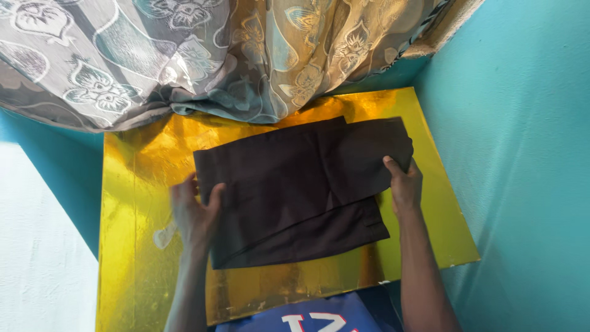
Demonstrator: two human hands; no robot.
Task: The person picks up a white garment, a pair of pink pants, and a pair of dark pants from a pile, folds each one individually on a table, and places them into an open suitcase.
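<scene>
A folded dark brown garment (295,184) lies flat on a shiny gold table top (135,246). My left hand (193,212) rests at the garment's left edge, thumb lying over the cloth and fingers beside it. My right hand (404,181) grips the garment's right edge, thumb on top of the upper folded layer. A lower layer of the cloth sticks out toward me at the bottom right.
A patterned grey and gold curtain (203,55) hangs over the table's far edge. Teal walls (522,154) close in on the right and far left. A white surface (37,258) lies at the left. My blue shirt (313,316) shows at the bottom.
</scene>
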